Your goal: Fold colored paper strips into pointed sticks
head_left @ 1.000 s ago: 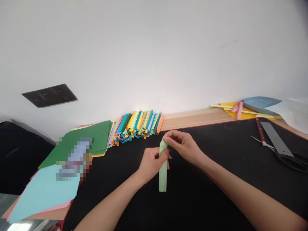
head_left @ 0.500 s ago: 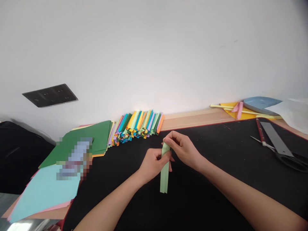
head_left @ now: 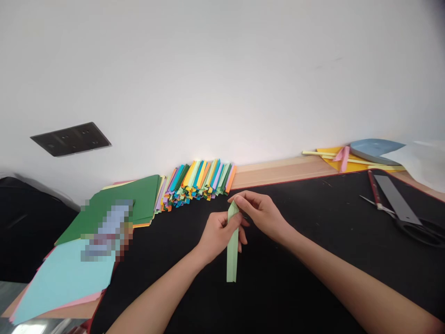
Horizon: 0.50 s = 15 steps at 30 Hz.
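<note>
A pale green folded paper strip (head_left: 232, 257) hangs upright in front of me, over the black mat (head_left: 278, 287). My left hand (head_left: 220, 234) grips its upper part, thumb across the front and fingers behind. At the strip's top end, which is folded to a slanted point, my right hand (head_left: 259, 211) pinches the tip between thumb and forefinger. Beyond my hands, against the wall, lies a pile of folded paper strips (head_left: 198, 181) in many colours.
To the left are dark green sheets (head_left: 146, 195) and light blue sheets (head_left: 69, 273). On the right lie scissors (head_left: 420, 232), a metal ruler (head_left: 396, 199) and a dark red-handled tool (head_left: 375, 190). A blue-grey plate (head_left: 371, 148) stands behind them, beside yellow paper (head_left: 327, 157).
The paper strip has shifted slightly left and turned, so its lower end looks narrower. Its top now shows a sharper slanted fold, with my right fingers still at the tip.
</note>
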{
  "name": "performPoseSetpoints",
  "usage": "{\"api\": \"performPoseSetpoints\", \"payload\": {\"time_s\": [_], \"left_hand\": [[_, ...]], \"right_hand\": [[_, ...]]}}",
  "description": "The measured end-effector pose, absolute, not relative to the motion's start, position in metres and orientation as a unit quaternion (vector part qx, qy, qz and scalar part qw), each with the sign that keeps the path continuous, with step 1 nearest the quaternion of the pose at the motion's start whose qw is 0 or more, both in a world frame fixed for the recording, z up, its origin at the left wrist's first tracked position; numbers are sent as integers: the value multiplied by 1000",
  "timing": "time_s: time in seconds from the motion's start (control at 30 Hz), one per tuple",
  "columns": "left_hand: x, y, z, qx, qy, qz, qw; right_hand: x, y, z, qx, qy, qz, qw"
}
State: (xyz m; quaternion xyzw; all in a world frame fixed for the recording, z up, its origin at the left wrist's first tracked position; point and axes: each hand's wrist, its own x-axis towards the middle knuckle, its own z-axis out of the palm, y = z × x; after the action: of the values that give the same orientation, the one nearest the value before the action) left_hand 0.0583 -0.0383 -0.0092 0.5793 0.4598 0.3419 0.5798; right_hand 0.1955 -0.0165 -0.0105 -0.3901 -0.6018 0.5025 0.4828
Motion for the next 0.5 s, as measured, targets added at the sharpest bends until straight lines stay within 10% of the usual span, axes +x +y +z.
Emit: {"api": "performPoseSetpoints", "payload": {"time_s": [0.5], "left_hand": [[60, -37, -9, 606, 486, 324, 540]], "right_hand": [[197, -14, -18, -411, -578, 500, 498]]}}
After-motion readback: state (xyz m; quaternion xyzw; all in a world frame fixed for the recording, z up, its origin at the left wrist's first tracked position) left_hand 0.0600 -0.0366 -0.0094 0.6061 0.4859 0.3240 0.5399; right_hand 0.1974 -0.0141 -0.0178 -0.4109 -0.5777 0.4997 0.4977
